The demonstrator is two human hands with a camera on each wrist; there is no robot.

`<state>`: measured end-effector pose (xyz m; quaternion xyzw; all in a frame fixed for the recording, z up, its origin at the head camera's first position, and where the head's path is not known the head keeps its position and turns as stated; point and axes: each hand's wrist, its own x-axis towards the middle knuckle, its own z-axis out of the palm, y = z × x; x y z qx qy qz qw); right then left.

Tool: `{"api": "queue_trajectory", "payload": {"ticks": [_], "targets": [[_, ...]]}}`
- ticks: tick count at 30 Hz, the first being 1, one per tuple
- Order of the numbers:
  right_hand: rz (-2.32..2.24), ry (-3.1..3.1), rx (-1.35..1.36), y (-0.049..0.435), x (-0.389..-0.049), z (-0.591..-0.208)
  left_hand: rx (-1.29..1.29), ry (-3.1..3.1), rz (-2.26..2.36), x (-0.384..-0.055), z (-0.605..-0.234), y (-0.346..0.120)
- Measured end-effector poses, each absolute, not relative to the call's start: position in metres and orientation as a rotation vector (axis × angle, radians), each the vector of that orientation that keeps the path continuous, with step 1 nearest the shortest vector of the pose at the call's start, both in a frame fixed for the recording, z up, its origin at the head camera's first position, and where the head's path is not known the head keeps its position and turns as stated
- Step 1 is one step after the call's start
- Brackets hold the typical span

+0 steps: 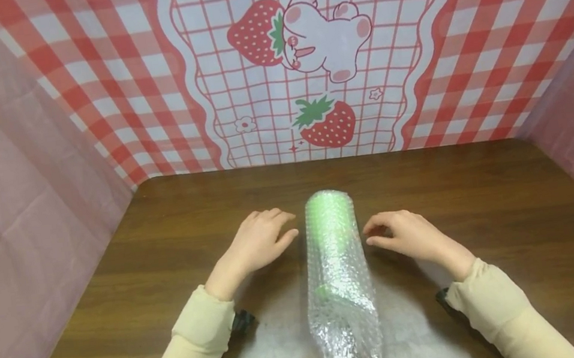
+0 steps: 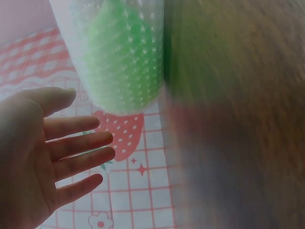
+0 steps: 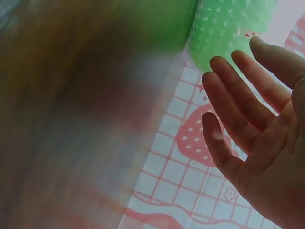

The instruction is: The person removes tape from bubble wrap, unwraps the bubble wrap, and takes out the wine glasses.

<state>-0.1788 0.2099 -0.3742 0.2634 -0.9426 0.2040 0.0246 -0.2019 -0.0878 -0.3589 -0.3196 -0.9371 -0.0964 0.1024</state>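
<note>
Only indistinctly, through glinting bubble wrap (image 1: 348, 334), a green object (image 1: 328, 213) between the hands (image 1: 259, 242) (image 1: 411, 235).

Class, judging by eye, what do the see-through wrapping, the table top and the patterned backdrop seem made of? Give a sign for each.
Wrapping: clear, glossy plastic bubble wrap, shown by raised bubbles and bright glints.
Table top: brown wood or wood-look laminate, judging by streaky grain; which is unclear.
Backdrop: probably printed cloth, fairly matt, with soft creases; thin plastic remains possible.
</note>
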Motion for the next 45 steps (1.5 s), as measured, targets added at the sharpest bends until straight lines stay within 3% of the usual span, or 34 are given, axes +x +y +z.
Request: {"api": "queue_trajectory", "payload": {"ticks": [30, 45], "targets": [[0.657, -3.06, 0.863, 0.206, -0.184, -0.369, -1.19, -2.806, -0.515, -0.194, -0.365, -0.065], [0.71, -3.04, 0.907, 0.202, -0.185, -0.372, -1.152, -2.817, -0.522, -0.19, -0.368, -0.061]]}}
